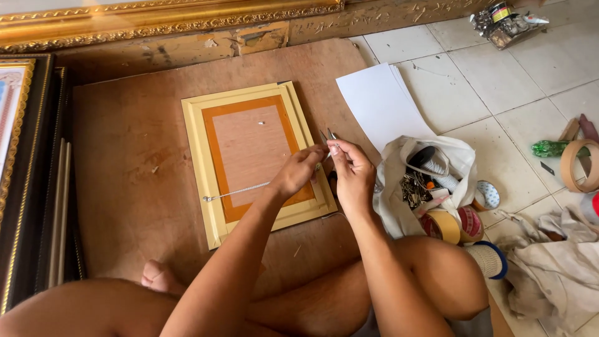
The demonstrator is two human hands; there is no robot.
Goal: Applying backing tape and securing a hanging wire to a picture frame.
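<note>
Both hands meet over the right edge of a yellow picture frame (pixel 215 181) lying face down on a board (pixel 125 156): left hand (pixel 298 171) pinches the cord (pixel 237 191) stretched across its back, right hand (pixel 352 171) grips small pliers (pixel 329 138); a cloth bag (pixel 399 187) sits beside.

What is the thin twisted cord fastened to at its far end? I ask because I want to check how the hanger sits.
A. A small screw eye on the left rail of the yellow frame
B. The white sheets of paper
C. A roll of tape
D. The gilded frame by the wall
A: the cord runs from the left hand across the yellow frame back to a small screw eye on its left rail.
</note>
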